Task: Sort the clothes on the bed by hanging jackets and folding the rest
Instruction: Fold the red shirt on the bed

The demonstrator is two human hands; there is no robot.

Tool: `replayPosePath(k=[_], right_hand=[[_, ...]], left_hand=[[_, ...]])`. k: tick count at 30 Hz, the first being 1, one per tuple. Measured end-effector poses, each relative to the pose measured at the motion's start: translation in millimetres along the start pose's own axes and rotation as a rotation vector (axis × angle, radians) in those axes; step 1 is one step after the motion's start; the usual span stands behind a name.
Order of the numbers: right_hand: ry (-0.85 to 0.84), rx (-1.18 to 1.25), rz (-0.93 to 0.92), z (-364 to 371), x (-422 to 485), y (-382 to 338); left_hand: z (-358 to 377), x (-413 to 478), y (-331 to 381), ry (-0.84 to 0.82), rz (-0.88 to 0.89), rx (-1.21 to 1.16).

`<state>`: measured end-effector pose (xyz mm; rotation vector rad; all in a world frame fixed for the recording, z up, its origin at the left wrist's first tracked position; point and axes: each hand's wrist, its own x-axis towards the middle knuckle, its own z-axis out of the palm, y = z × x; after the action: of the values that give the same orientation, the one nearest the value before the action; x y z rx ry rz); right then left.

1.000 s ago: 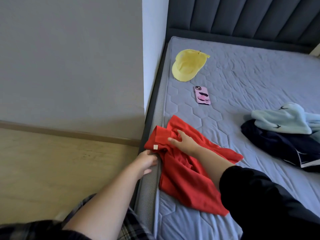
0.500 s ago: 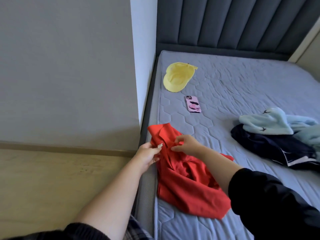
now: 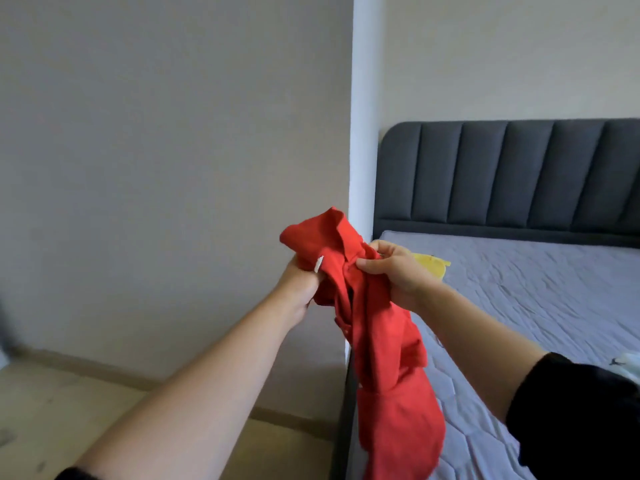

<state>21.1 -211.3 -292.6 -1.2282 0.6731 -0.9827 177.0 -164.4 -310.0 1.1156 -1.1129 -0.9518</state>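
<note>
A red collared shirt (image 3: pixel 388 358) hangs in the air in front of me, over the left edge of the bed (image 3: pixel 540 306). My left hand (image 3: pixel 299 284) grips its bunched top near a small white tag. My right hand (image 3: pixel 398 271) pinches the fabric just below the collar. The rest of the shirt droops down to the frame's bottom edge.
A yellow cap (image 3: pixel 433 265) lies on the grey mattress, mostly hidden behind my right hand. A dark padded headboard (image 3: pixel 512 174) stands at the back. A white wall corner (image 3: pixel 362 133) rises beside the bed. A bit of pale clothing (image 3: pixel 628 363) shows at the right edge.
Both hands have lifted the red shirt off the mattress into the air. My view has tilted up, so the phone and the pile of other clothes have left the frame.
</note>
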Motion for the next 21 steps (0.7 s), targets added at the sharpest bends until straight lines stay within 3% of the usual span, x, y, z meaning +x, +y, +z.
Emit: replayPosePath(k=[4,8,11,15,21], right_hand=[[-0.080,0.113,-0.074,58,8,-41],[-0.151,0.186,-0.110,102,17,-72],[0.027,0.146,-0.143,121,26,-84],[0.292,-0.139,-0.218,123,37,-86],[0.259,-0.126,-0.197,112,42,-83]], left_hand=[[-37,-6,59,0.117,0.132,0.065],[-70,-14,109,0.171,0.120,0.039],[-88,-22,138,0.221,0.151,0.175],[-115,-30,162,0.371,0.159,0.378],[-156,-30,175,0.593,0.263,0.319]])
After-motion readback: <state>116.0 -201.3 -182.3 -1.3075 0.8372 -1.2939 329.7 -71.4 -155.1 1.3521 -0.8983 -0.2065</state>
